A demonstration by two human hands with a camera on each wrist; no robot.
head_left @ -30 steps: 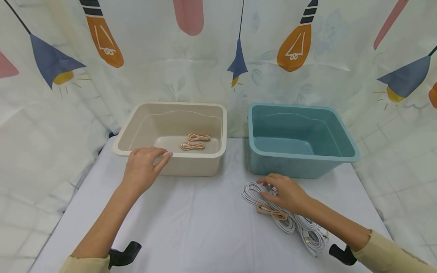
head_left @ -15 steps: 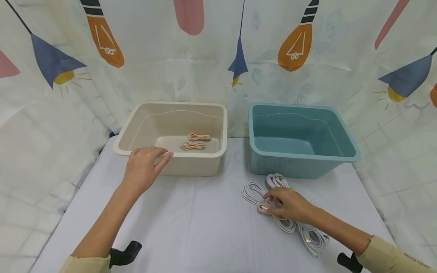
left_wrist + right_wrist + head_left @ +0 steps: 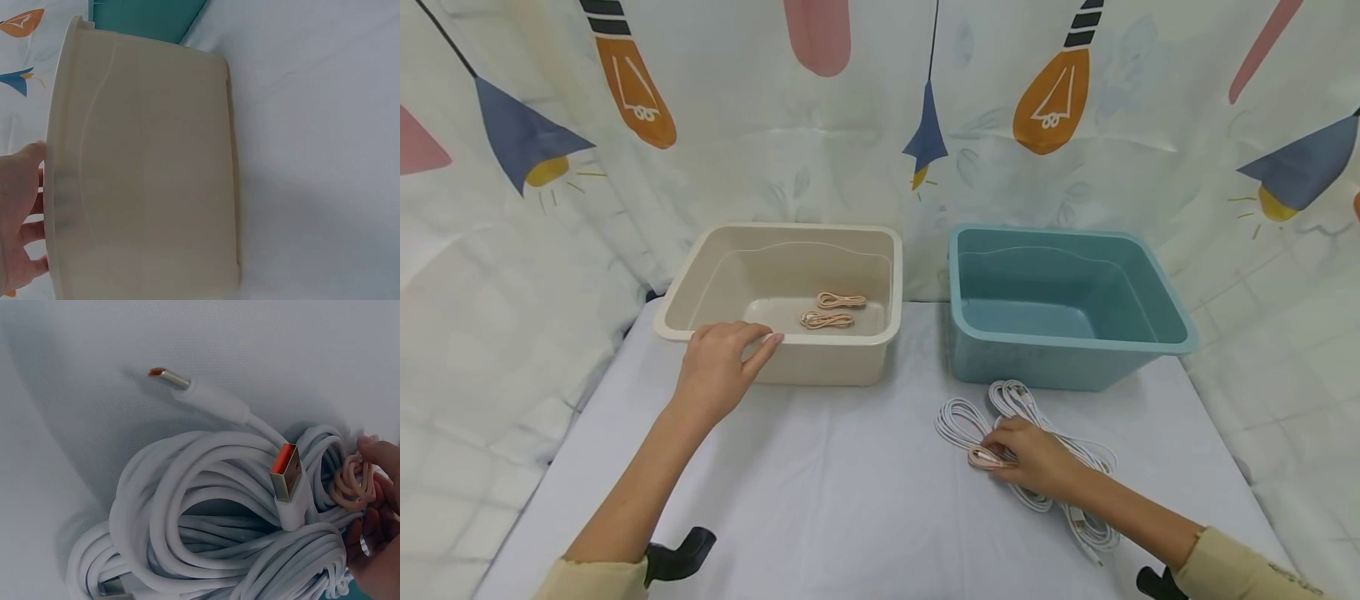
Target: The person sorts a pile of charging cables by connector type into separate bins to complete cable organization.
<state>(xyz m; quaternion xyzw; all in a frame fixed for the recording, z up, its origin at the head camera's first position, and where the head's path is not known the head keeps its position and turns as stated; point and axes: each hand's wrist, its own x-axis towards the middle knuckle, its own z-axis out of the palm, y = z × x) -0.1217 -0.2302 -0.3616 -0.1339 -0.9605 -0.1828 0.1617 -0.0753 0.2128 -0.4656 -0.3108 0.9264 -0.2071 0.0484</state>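
Observation:
My left hand holds the near rim of the beige bin, thumb and fingers at the edge in the left wrist view. Two bundled peach cables lie on that bin's floor. My right hand pinches a third peach cable bundle between thumb and fingers; part of it is hidden by the hand. Beneath and around it lie several coiled white cables. The right wrist view shows a USB plug and a smaller metal-tipped plug on the white cables.
A teal bin stands right of the beige one, behind the white coils, with nothing visible inside. White cloth covers the table. A printed curtain hangs close behind both bins.
My right hand has moved from the upper white coils down to the peach cable bundle and closed its fingers on it. My left hand stays at the beige bin's rim.

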